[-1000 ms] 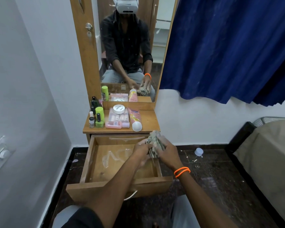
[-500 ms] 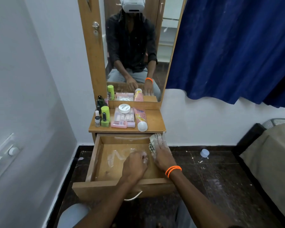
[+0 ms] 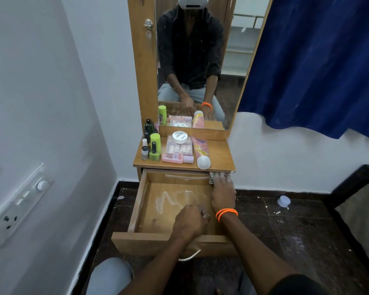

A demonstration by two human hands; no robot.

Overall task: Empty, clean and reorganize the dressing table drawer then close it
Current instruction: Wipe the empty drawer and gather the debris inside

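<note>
The wooden drawer (image 3: 136,201) stands pulled out and holds no items; white dusty streaks mark its bottom and back wall. My right hand (image 3: 222,193), with orange bands at the wrist, presses a crumpled pale cloth (image 3: 211,180) into the drawer's far right corner, just under the tabletop edge. Most of the cloth is hidden under my fingers. My left hand (image 3: 191,222) rests inside the drawer near its front right, curled into a fist with nothing visible in it.
On the dressing table top (image 3: 222,158) lie a white jar (image 3: 180,137), a pink tube (image 3: 201,152), pink packs and green bottles (image 3: 155,145). A mirror stands behind, a blue curtain hangs right. A small cap (image 3: 283,201) lies on the dark floor.
Both hands held the cloth above the drawer's right wall. My left hand let go and sank into the drawer; my right hand carried the cloth to the far right corner.
</note>
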